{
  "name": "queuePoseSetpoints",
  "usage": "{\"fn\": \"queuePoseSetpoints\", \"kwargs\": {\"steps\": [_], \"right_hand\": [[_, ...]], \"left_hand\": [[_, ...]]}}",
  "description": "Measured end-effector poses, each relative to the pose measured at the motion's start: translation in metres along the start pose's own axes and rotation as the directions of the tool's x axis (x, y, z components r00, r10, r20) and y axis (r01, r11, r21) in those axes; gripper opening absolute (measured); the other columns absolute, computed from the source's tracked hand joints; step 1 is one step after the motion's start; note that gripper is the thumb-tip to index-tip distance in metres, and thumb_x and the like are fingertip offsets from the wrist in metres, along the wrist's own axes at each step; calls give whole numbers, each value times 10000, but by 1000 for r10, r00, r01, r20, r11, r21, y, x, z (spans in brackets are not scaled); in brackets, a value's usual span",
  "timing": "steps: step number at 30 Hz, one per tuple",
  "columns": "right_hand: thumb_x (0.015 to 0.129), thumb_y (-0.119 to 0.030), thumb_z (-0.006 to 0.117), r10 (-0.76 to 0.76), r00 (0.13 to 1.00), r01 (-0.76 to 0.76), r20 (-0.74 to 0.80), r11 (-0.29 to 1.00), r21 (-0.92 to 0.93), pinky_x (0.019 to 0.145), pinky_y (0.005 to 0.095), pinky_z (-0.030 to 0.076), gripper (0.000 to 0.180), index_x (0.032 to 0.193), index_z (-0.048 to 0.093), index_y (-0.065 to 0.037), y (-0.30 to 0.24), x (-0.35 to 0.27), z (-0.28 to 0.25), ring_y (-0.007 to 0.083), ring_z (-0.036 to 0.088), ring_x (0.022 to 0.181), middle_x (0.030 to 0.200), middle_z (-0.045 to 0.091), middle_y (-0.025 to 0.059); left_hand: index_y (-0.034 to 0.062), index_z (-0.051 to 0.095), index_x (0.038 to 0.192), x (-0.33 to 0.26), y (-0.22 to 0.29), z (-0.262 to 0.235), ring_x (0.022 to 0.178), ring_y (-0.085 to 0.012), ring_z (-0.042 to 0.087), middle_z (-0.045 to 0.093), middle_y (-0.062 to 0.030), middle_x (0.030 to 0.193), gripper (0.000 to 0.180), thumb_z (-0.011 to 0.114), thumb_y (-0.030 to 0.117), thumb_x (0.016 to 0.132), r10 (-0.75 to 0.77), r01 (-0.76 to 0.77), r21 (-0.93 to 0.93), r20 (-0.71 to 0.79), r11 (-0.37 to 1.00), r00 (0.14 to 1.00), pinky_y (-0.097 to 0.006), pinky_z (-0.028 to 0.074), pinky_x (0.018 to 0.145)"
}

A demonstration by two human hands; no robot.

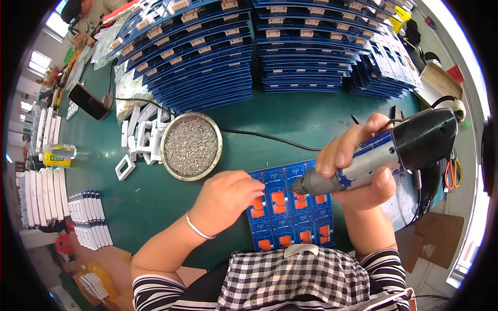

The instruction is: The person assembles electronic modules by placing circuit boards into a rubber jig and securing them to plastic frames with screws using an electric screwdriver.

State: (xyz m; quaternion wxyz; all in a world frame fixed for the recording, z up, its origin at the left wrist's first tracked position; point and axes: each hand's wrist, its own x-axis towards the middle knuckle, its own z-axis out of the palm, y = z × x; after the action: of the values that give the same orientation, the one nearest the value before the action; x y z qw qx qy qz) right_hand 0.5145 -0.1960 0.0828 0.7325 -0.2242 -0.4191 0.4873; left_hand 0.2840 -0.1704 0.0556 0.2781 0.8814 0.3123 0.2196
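Note:
In my right hand [365, 194] is an electric screwdriver [426, 137] with a worn silver-and-blue body and a black rear end. It is held nearly level, its nose aimed left toward the fingertips of my left hand [223, 199]. Those fingertips are pinched together over the top left of a blue circuit board panel [272, 225] with orange patches. Whatever the left fingers hold is too small to make out. The panel lies flat before me, partly covered by both hands. A round metal bowl [220, 147] full of small screws [190, 146] stands just beyond my left hand.
Tall stacks of blue circuit boards [207, 78] line the back of the green table [171, 207]. White plastic frames [148, 136] lie beside the bowl. A black cable [270, 137] crosses behind the panel. A phone [88, 101] stands far left; scissors [453, 173] are at right.

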Motion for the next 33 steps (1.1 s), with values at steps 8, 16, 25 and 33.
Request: {"fn": "queuePoseSetpoints", "kwargs": {"steps": [8, 16, 25, 33], "right_hand": [[789, -398, 682, 46, 999, -46, -11, 999, -11, 632, 397, 540, 586, 1178, 380, -82, -4, -6, 3, 254, 643, 646, 774, 591, 107], [735, -225, 786, 19, 997, -27, 80, 995, 97, 694, 343, 567, 690, 1219, 347, -4, 3, -3, 4, 244, 672, 754, 830, 630, 153], [723, -189, 793, 115, 993, -116, 16, 989, 93, 652, 315, 562, 668, 1205, 375, 9, 0, -5, 14, 232, 674, 743, 818, 642, 149], [731, -228, 833, 147, 940, -56, 308, 957, -285, 737, 437, 560, 660, 1189, 393, -47, -17, 10, 13, 296, 666, 768, 818, 633, 146]], "left_hand": [[61, 698, 913, -5, 2, 13, 751, -271, 633, 644, -89, 846, 216, 715, -15, 711, -19, 19, -24, 2, 1000, 1000, -343, 522, 664], [57, 654, 846, 0, -1, 18, 772, -273, 609, 599, -77, 827, 167, 734, 29, 702, -27, 27, -7, -15, 1000, 1000, -368, 500, 690], [69, 645, 849, 4, -3, 23, 746, -263, 583, 570, -60, 809, 164, 733, 67, 711, 25, -24, 36, -22, 999, 999, -365, 473, 672], [91, 606, 842, 9, 5, 14, 721, -241, 570, 523, -49, 785, 154, 714, 120, 735, -7, -4, 191, 59, 982, 998, -362, 473, 628]]}}
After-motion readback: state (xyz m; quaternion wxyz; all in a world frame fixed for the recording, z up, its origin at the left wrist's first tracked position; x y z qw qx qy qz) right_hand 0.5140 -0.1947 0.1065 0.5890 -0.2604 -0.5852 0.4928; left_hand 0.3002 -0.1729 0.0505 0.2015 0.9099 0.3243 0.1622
